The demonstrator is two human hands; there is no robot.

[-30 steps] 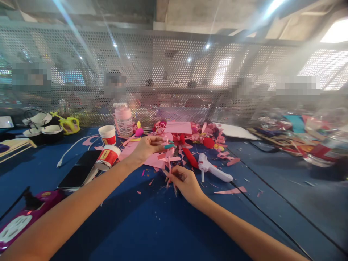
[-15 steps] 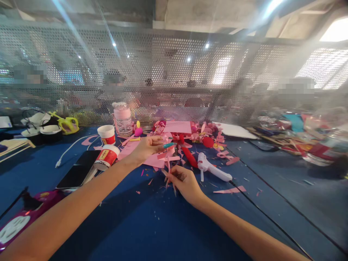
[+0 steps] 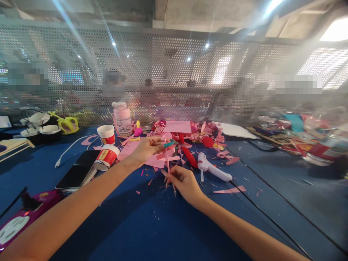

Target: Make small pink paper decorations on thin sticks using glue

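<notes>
My left hand (image 3: 148, 148) is closed in a pinch at mid-table, its fingertips at the upper end of a narrow pink paper strip (image 3: 168, 162). Slim teal tips (image 3: 169, 144) stick out at these fingers; whether they are nails or a tool I cannot tell. Lower down, my right hand (image 3: 185, 181) pinches the bottom of the same strip, with pointed nails showing. Pink paper sheets (image 3: 154, 161) lie behind and left of the strip. To the right rests a white glue gun (image 3: 214, 170) with a black cord, beside a red piece (image 3: 189, 156).
Pink scraps (image 3: 209, 132) are heaped at the back. On the left are paper cups (image 3: 106, 158), a black phone (image 3: 78, 169), a clear bottle (image 3: 123, 117) and a purple device (image 3: 32, 210). A perforated screen (image 3: 176, 69) closes off the back. A plastic container (image 3: 323, 146) stands right.
A second teal tip now shows at my left fingertips, so those fingers have shifted slightly. My right hand has hardly moved.
</notes>
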